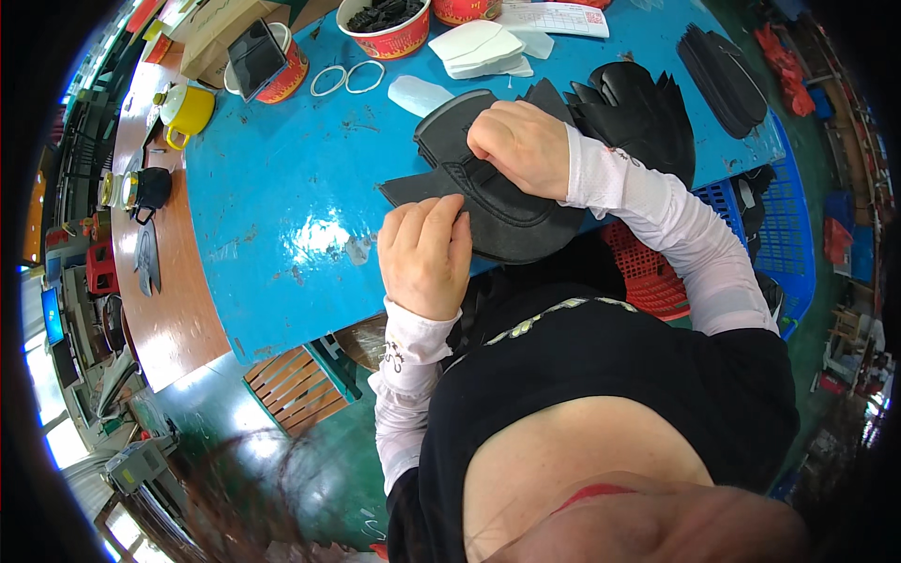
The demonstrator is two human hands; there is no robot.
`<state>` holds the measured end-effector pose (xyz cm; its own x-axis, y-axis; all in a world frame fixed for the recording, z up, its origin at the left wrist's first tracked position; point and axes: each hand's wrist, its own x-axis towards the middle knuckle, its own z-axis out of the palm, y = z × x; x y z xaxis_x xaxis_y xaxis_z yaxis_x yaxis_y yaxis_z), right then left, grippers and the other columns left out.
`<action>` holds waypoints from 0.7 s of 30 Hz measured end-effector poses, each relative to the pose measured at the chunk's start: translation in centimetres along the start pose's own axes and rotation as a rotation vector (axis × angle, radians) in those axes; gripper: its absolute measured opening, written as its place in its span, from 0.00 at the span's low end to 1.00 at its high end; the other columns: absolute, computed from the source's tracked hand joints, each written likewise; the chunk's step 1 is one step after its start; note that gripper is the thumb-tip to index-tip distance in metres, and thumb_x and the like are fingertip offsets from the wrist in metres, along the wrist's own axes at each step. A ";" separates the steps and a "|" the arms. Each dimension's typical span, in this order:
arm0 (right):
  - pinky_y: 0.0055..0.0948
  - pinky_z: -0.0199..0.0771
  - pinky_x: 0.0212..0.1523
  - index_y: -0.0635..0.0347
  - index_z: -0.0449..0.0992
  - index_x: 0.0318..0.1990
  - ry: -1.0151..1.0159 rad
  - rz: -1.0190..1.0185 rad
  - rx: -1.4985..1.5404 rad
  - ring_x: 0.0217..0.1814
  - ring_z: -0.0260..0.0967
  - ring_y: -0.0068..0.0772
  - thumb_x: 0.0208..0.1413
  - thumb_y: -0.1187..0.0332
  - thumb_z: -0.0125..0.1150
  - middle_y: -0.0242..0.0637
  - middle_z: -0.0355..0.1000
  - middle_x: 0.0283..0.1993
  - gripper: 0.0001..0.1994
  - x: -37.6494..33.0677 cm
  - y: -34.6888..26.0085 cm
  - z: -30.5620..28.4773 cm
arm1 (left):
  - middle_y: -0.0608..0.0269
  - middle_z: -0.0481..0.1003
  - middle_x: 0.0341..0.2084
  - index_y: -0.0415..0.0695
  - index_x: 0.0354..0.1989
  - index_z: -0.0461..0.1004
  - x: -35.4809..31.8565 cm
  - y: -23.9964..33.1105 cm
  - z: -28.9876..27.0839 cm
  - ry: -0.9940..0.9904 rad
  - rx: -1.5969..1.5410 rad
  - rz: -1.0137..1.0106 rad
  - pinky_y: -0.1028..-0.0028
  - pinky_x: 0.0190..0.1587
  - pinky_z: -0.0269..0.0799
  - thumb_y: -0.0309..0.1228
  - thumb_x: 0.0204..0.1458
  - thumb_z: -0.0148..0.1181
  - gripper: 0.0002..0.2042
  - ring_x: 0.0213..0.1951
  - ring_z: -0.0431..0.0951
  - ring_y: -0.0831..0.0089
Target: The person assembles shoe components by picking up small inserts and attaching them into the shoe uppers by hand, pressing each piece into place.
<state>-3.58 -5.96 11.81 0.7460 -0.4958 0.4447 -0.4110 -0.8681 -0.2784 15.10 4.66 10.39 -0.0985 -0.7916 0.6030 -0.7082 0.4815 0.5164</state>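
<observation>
blue tabletop (267, 197); left grip (424, 258) and right grip (526, 148) narrowly pinch black piece (521, 239).

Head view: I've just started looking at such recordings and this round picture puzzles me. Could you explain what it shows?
No machine here: a person works with two bare hands. The single picture comes from a wide fisheye camera on their head, looking down, so straight edges bend and left is their left.

The left hand and right hand are both at a black stitched piece; how they grip it is partly hidden.

On the blue table lie more black pieces, white rings, white sheets and a red tub with dark bits inside.
</observation>
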 end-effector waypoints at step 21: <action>0.33 0.68 0.46 0.59 0.78 0.36 -0.076 -0.002 -0.257 0.46 0.67 0.35 0.45 0.75 0.61 0.33 0.70 0.39 0.08 -0.9 -1.5 -1.4 | 0.65 0.70 0.29 0.43 0.43 0.76 2.8 0.9 0.9 -0.231 0.504 0.110 0.69 0.33 0.66 0.25 0.46 0.57 0.13 0.32 0.70 0.66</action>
<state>-4.33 -4.27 13.02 0.7802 -0.4992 0.3769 -0.5218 -0.8517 -0.0481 13.61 2.51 12.03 -0.3011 -0.8360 0.4587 -0.9257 0.3717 0.0698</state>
